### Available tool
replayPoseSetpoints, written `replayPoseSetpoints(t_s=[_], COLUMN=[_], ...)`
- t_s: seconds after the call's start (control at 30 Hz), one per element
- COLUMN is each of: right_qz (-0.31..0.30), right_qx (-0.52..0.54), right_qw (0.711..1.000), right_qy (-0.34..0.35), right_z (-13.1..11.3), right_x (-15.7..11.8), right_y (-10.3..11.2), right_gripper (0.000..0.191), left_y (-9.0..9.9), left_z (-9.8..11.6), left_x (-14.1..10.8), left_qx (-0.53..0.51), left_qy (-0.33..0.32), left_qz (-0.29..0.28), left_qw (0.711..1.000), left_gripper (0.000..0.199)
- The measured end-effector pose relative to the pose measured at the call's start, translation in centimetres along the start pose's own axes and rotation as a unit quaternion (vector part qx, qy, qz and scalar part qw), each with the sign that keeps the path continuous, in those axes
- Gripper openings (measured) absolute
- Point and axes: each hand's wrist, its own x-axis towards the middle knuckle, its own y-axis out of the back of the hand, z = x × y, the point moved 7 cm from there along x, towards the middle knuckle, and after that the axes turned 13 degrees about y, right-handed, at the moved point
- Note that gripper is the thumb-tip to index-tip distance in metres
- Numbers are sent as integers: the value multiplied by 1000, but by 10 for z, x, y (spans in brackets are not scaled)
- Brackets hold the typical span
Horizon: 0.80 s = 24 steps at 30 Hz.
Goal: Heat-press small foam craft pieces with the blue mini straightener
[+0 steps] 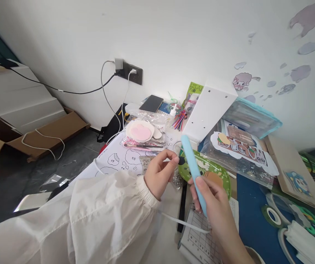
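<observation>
A long light-blue stick-shaped object [191, 157] is held upright and slightly tilted in my right hand [211, 196], its fingers wrapped round the lower part. My left hand [161, 173] is beside it, thumb and index finger pinched together near a small dark piece [182, 160]; whether that piece is between the fingertips is hard to make out. Behind both hands lies a green plate-like item [223, 178] with cartoon shapes on it. A white cord [186, 222] runs below my hands, over a gridded sheet or pad [201, 234].
Pink and white cutouts in clear plastic [140, 131], a phone [151, 103] and a white box [209, 110] stand further back. Printed paper [121, 157] covers the left side. At the right are a pouch with stickers [240, 150], green tape [272, 216] and a blue mat [249, 220].
</observation>
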Motion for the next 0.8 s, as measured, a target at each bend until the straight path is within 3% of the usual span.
replayPoseSetpoints(t_s=[0.13,0.4,0.8], right_qz=[36,-29,-39], right_qx=[10,22,-35], right_qw=[999,999,998], right_qy=[21,-12,-20], right_z=[-4,3,7], right_x=[3,-1,-1], right_y=[8,-7,-5], right_gripper=[35,40,39], left_y=[2,-4,-5], left_z=[-5,-10,-6], left_x=[5,6,3], left_qx=[-62,-135,-53], left_qy=[21,82,58], left_qz=[-4,-38,-36], left_qw=[998,987,996], left_gripper=[25,34,27])
